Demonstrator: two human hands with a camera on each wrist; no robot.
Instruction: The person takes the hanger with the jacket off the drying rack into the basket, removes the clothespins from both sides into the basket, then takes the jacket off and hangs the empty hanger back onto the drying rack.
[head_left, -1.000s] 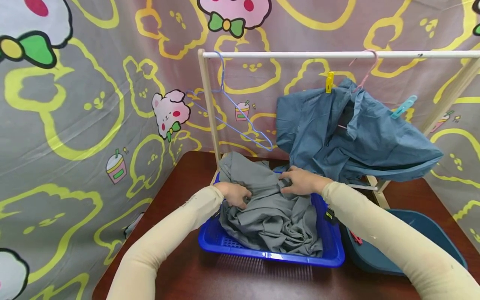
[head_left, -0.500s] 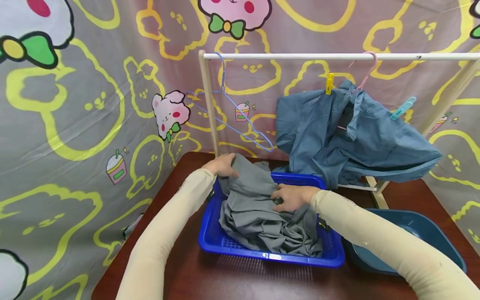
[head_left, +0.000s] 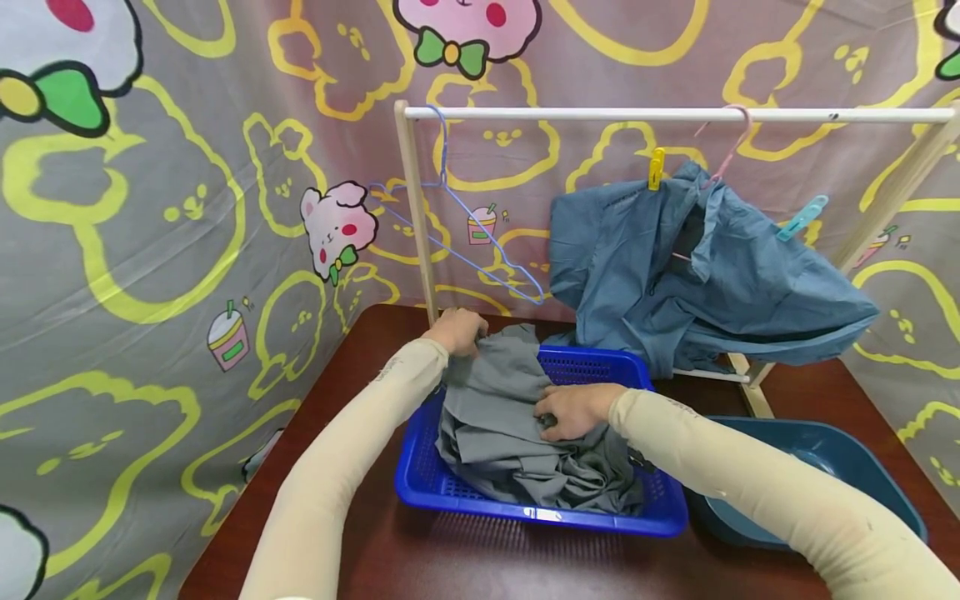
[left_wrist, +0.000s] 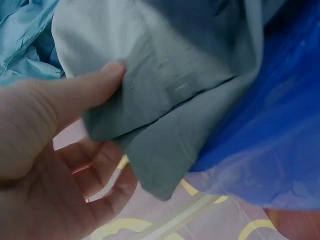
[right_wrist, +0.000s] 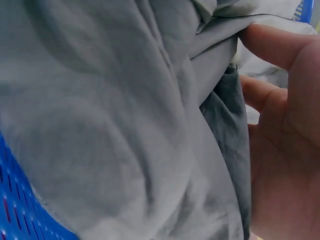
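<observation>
A crumpled grey garment (head_left: pixel 495 392) lies in a blue plastic basket (head_left: pixel 540 515) on the table; folds hide what kind of garment it is. My left hand (head_left: pixel 459 331) is at the basket's back left corner. In the left wrist view its thumb lies on the garment's edge (left_wrist: pixel 165 100) and its fingers pass behind, pinching it. Over the middle right of the basket, my right hand (head_left: pixel 576 410) pinches a fold of the same garment between thumb and fingers, as the right wrist view shows (right_wrist: pixel 285 100).
Behind the basket stands a rack with a white rail (head_left: pixel 600 114). A blue hanger (head_left: pixel 487 237) hangs bare at its left. A blue garment (head_left: pixel 637 258) hangs from a pink hanger (head_left: pixel 735 146), with yellow (head_left: pixel 656 169) and light blue (head_left: pixel 802 218) clips. At right is a teal tub (head_left: pixel 847 467).
My left hand has gone from the garment's middle left to its back left corner, then slightly right, lowering the raised flap. The right hand has slid nearer and a little left.
</observation>
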